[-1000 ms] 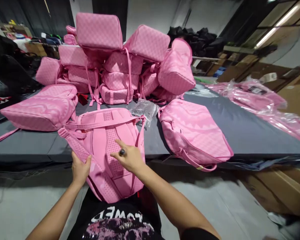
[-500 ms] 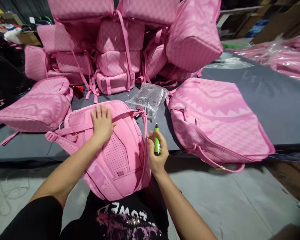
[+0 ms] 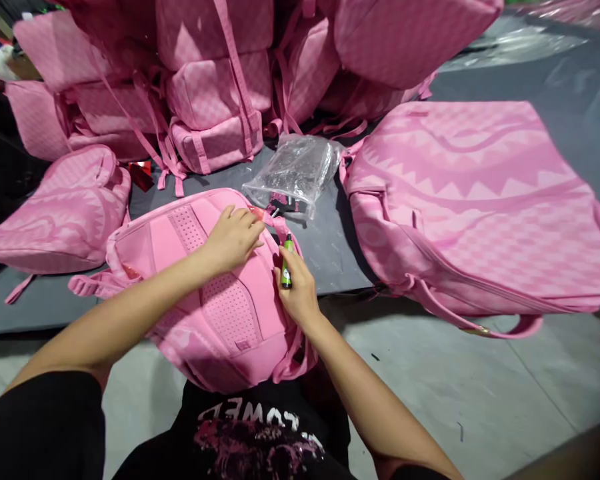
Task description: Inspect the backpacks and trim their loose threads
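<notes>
A pink backpack (image 3: 235,307) leans on the table's front edge against my body, its padded back panel with dotted mesh facing up. My left hand (image 3: 233,240) lies across the upper part of this panel, fingers extended and slightly bent toward the top right corner. At the bag's right edge, my right hand (image 3: 297,283) is closed around a green pen-shaped tool with black ends (image 3: 287,263), held upright. A pink shoulder strap (image 3: 280,230) bends just beyond the tool. Small red patches show near the strap ends.
Another pink backpack with a printed tooth pattern (image 3: 470,207) lies on the right; a similar one (image 3: 65,213) lies on the left. A clear plastic bag (image 3: 300,167) rests between them on the grey table (image 3: 330,260). Stacked pink backpacks (image 3: 220,87) fill the back.
My left hand has slid right toward the bag's upper corner. My right hand, still holding the green tool, has moved left and up against the bag's edge. The straps have shifted; the view is closer.
</notes>
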### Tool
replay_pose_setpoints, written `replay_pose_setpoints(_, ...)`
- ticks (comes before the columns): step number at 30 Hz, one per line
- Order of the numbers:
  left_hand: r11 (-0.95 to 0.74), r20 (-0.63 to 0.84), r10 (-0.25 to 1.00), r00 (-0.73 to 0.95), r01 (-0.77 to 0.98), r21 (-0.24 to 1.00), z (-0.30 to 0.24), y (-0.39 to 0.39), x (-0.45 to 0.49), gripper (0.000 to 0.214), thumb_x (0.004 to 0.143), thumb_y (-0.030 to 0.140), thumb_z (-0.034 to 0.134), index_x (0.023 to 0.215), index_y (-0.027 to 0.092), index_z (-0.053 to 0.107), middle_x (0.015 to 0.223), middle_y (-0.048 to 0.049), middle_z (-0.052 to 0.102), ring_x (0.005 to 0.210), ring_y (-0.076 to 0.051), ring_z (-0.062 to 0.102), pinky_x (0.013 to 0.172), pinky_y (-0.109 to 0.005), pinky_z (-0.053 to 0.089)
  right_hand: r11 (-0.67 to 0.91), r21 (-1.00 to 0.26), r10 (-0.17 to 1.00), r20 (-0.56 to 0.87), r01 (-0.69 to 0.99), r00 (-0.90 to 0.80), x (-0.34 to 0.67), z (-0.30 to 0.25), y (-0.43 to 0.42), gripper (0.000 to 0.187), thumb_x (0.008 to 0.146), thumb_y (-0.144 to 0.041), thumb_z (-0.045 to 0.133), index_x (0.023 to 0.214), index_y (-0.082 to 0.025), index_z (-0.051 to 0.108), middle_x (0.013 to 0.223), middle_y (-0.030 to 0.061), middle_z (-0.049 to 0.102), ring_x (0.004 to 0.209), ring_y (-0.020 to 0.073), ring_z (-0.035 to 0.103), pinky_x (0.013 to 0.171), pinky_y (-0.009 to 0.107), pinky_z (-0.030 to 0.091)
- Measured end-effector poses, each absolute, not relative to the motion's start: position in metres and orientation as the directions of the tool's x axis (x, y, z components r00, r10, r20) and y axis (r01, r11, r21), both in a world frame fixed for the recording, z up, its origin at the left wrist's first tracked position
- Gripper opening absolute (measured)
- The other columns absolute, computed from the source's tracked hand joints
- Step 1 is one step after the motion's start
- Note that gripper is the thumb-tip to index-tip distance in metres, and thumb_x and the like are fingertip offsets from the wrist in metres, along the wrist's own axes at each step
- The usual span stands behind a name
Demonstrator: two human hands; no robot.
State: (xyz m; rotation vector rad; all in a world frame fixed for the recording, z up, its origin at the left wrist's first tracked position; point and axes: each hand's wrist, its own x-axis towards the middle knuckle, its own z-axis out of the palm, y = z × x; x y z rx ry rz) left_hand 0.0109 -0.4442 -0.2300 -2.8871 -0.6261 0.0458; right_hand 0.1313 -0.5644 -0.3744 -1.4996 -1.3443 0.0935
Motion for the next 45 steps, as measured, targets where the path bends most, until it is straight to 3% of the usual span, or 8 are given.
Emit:
replay_pose_setpoints(3,-0.932,-0.129,0.312,0.941,0.277,-0.236,-0.248,-0.418,0.025,0.044,0.095,0.052,0.054,0.103,0.012,0.069,0.102,-0.0157,0.071,0.100,-0.032,0.062,0.086,-0.045,0.041,0.176,-0.680,0.760,0.553,0.712,0.341,0.127,-0.383,-0.569,0.048,0.098,-0.024,0.053,0.145,-0.021,0.050,0.135,0.0170,0.063,0.127,0.0295,0.060,0.105,0.052,0.052)
replay_pose_setpoints(9,-0.986,-0.249,0.137,0.959,0.107,-0.131,-0.252,-0.425,0.026,0.040,0.093,0.055,0.059,0.092,0.017,0.072,0.095,-0.0091,0.071,0.091,-0.025,0.062,0.078,-0.037,0.034,0.065,-0.628,0.772,0.523,0.775,0.360,0.117,-0.379,-0.570,0.048,0.098,-0.024,0.052,0.146,-0.020,0.047,0.125,0.0161,0.066,0.117,0.0298,0.063,0.097,0.051,0.054)
replay_pose_setpoints(20,-0.962,-0.217,0.136,0.967,0.077,-0.261,-0.252,-0.406,-0.002,0.048,0.080,0.063,0.071,0.095,0.018,0.068,0.093,-0.0082,0.070,0.091,-0.025,0.058,0.082,-0.039,0.033,-0.017,-0.547,0.828,0.461,0.837,0.318,0.108,-0.381,-0.573,0.034,0.100,-0.030,0.050,0.130,-0.016,0.057,0.114,0.0170,0.068,0.102,0.0308,0.063,0.085,0.046,0.052)
replay_pose_setpoints(24,-0.955,-0.063,0.173,0.983,0.152,-0.256,-0.258,-0.396,-0.025,0.057,0.083,0.073,0.058,0.093,0.018,0.068,0.093,-0.0092,0.069,0.091,-0.027,0.055,0.087,-0.045,0.036,0.015,-0.517,0.837,0.474,0.856,0.272,0.116,-0.380,-0.579,0.031,0.100,-0.033,0.052,0.126,-0.017,0.061,0.113,0.0166,0.069,0.099,0.0291,0.065,0.082,0.043,0.054)
replay_pose_setpoints(29,-0.952,0.416,0.034,0.909,0.156,-0.264,-0.281,-0.426,-0.049,0.036,0.095,0.054,0.054,0.085,0.021,0.064,0.089,-0.0038,0.068,0.094,-0.022,0.055,0.106,-0.045,0.031,0.227,-0.544,0.656,0.699,0.808,0.286,0.137,-0.354,-0.582,0.020,0.096,-0.030,0.057,0.113,-0.022,0.063,0.146,0.0161,0.049,0.134,0.0316,0.051,0.101,0.053,0.050)
replay_pose_setpoints(33,-0.945,0.547,-0.082,0.833,0.109,-0.307,-0.290,-0.452,-0.058,0.014,0.097,0.031,0.059,0.087,0.023,0.063,0.086,0.0014,0.070,0.092,-0.017,0.056,0.107,-0.039,0.032,0.484,-0.320,0.551,0.835,0.814,0.000,0.151,-0.330,-0.578,0.020,0.095,-0.012,0.053,0.111,-0.021,0.060,0.093,0.0055,0.070,0.085,0.0179,0.066,0.078,0.035,0.052)
replay_pose_setpoints(39,-0.960,0.578,-0.055,0.814,0.115,-0.254,-0.296,-0.450,-0.056,0.019,0.097,0.032,0.059,0.080,0.025,0.064,0.084,0.0028,0.071,0.091,-0.016,0.058,0.107,-0.037,0.036,0.529,0.037,0.722,0.505,0.848,-0.473,0.161,-0.310,-0.548,0.028,0.104,-0.015,0.040,0.101,-0.018,0.067,0.078,0.0022,0.066,0.066,0.0145,0.053,0.061,0.031,0.036)
replay_pose_setpoints(45,-0.973,0.530,-0.015,0.848,0.109,-0.202,-0.305,-0.439,-0.058,0.018,0.096,0.026,0.056,0.080,0.026,0.065,0.087,0.0020,0.071,0.097,-0.016,0.060,0.109,-0.040,0.038,0.696,0.124,0.688,0.167,0.708,-0.706,0.158,-0.290,-0.528,0.021,0.102,-0.018,0.047,0.102,-0.018,0.067,0.093,0.0073,0.066,0.072,0.0166,0.054,0.057,0.032,0.035)
